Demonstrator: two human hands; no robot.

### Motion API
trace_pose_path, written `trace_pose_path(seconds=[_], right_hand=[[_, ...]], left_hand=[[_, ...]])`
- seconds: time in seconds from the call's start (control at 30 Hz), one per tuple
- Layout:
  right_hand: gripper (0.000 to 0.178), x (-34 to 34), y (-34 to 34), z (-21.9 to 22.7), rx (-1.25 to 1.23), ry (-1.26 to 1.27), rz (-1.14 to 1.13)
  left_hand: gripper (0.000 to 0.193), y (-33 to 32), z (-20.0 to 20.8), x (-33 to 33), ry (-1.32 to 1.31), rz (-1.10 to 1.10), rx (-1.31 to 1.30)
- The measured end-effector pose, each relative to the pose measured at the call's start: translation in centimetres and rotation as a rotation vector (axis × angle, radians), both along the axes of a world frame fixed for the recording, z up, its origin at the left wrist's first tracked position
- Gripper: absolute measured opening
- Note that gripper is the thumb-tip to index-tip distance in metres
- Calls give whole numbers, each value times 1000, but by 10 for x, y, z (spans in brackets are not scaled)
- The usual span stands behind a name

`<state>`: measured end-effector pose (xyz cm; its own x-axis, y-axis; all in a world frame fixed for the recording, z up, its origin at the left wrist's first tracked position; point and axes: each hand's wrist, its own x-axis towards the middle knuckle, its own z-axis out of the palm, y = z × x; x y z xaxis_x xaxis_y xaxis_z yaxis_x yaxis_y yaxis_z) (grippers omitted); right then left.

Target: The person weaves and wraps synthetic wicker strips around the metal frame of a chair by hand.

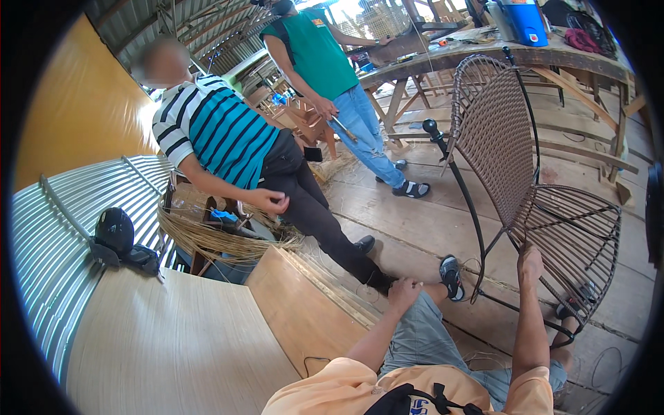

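Chair [490, 121] w/ tightly woven brown back is sitting ahead & to R of wearer; its black frame is curving round the weave & its seat strands are showing gaps. Can't tell if it's standing fully upright.

R hand [530, 264] is touching chair where back is meeting seat; fingers are curling inward, but can't tell if they're pinching a strand or just pressing on it. L hand [404, 293] is resting on wearer's knee, L of chair, fingers bending loosely; can't tell how close together they're lying.

Sandal [451, 277] on wearer's foot is sitting just L of chair's lower frame. Plank floor [387, 214] is running under & around chair.

Workbench [477, 50] is standing behind chair, w/ blue cooler [524, 24] sitting on it. Person in green top [318, 59] is standing beyond chair to its L, holding a brush-like tool [344, 129] in one hand. Person in striped shirt [228, 131] is standing farther L of chair, one hand hanging by the thigh.

Well L of chair, a bundle of pale strands [207, 232] is lying near wood panel [166, 339]; black helmet-like thing [114, 228] is resting by panel's far edge, against corrugated sheet [52, 242].
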<state>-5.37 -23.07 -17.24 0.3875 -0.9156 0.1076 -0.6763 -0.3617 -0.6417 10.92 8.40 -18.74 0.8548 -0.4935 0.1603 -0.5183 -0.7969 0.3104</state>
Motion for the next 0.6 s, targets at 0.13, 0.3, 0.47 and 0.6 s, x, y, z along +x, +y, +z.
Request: trace_pose_path(seconds=[0.13, 0.3, 0.47, 0.6], right_hand=[[30, 2, -2, -4, -9, 3, -14], [29, 5, -2, -7, -58, -28, -43], [25, 9, -11, -36, -162, -57, -38], [24, 11, -13, -47, -248, -97, -35]], left_hand=[[29, 1, -3, 3, -3, -8, -17], [29, 1, -3, 3, 11, -4, -16], [29, 1, -4, 2, -4, -9, -31], [30, 2, -5, 2, -6, -9, -34]])
